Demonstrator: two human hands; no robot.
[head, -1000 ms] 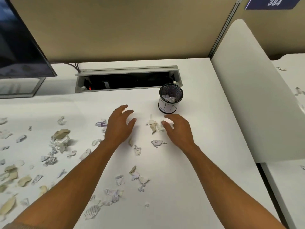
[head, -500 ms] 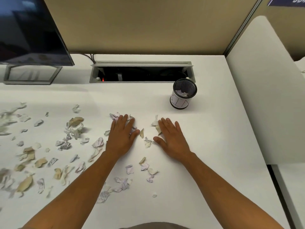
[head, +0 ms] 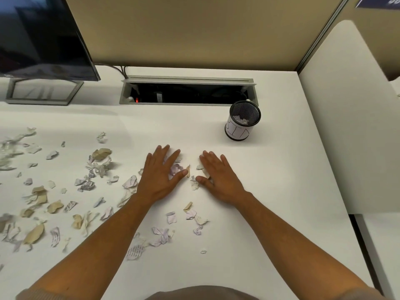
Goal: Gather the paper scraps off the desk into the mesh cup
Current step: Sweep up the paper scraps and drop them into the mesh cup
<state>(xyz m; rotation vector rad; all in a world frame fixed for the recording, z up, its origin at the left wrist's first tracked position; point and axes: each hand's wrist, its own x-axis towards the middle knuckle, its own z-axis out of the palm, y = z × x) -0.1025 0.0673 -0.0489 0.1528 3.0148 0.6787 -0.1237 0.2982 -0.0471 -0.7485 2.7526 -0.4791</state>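
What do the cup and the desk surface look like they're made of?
Mesh cup: black perforated metal by the look, see-through wall, with a white hand-marked paper band around the lower part. Desk: smooth matte white, probably laminate; no grain shows.

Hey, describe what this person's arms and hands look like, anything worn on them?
Both forearms are bare from elbow to wrist. The left hand and right hand wear no gloves, and no rings, watch or bracelet show. At the bottom edge, a greyish-brown short sleeve shows by the left arm, with matching fabric at the middle and right.
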